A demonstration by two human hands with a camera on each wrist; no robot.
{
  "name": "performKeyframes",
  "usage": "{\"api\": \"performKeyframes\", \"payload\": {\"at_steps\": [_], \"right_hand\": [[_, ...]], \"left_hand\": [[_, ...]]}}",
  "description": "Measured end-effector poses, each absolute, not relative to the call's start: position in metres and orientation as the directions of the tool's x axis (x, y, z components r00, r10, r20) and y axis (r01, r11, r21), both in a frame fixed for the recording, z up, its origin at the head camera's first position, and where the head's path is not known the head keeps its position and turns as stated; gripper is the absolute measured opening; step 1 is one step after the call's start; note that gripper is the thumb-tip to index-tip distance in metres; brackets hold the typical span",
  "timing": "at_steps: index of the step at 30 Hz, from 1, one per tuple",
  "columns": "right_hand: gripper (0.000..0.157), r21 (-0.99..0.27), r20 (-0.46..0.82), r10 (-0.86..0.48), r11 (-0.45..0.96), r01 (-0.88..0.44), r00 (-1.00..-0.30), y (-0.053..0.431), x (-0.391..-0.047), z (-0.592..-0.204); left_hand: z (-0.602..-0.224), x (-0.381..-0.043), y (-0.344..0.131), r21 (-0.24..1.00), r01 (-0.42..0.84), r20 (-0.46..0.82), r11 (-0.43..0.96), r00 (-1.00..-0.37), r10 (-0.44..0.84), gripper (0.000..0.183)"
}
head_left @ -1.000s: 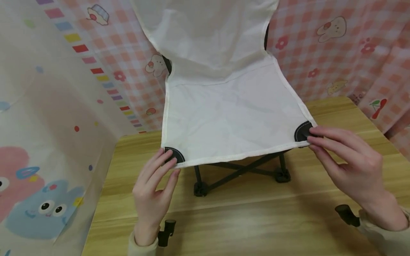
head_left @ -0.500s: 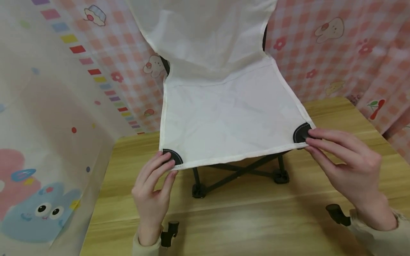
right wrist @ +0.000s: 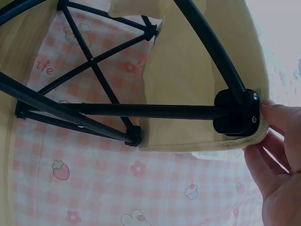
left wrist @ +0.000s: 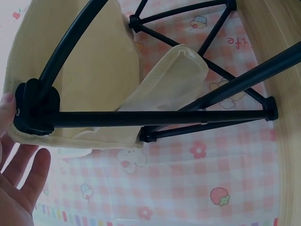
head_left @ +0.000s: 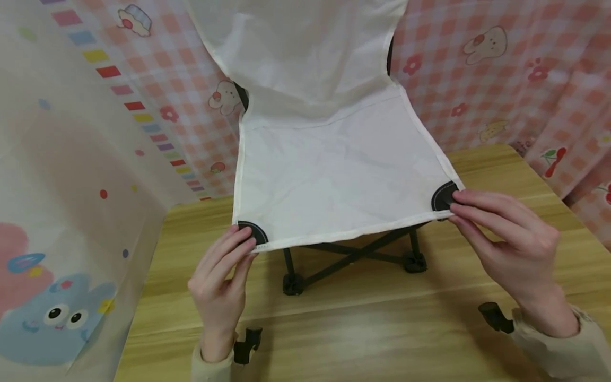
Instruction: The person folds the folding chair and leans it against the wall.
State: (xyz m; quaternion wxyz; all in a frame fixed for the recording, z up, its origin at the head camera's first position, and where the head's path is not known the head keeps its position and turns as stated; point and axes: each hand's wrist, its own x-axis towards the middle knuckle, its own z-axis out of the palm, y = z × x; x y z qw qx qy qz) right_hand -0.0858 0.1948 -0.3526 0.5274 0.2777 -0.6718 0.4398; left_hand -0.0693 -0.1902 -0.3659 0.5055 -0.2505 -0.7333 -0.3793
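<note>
Left hand [head_left: 220, 284] and right hand [head_left: 515, 249] (nearly closed) pinch seat corners [head_left: 440, 197].

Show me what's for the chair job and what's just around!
For the job:
- white fabric seat
- black corner patches
- dark chair frame
- left hand and right hand, holding the front corners

Just around:
- wooden table, under the chair
- pink checked cloth
- white cartoon cloth

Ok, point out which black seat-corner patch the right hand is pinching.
The right front patch, pinched by the right hand; the left front patch, lower in the head view, is pinched by the left hand.
</note>
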Motion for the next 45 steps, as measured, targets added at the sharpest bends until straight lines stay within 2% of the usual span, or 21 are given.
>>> {"api": "performKeyframes", "payload": {"at_steps": [9,25,45], "right_hand": [[0.035,-0.311,0.949,0.110,0.461,-0.831,-0.294,0.192,-0.088,-0.353],[0.034,-0.305,0.952,0.152,0.439,-0.845,-0.265,0.186,-0.093,-0.352],[0.036,-0.281,0.959,0.165,0.480,-0.831,-0.229,0.179,-0.099,-0.350]], "left_hand": [[-0.365,-0.072,-0.189,0.319,0.735,0.931,0.599,-0.363,-0.051,0.030],[-0.363,-0.078,-0.184,0.243,0.744,0.958,0.622,-0.283,-0.036,0.026],[-0.358,-0.084,-0.179,0.237,0.722,0.964,0.650,-0.258,-0.064,0.025]]}}
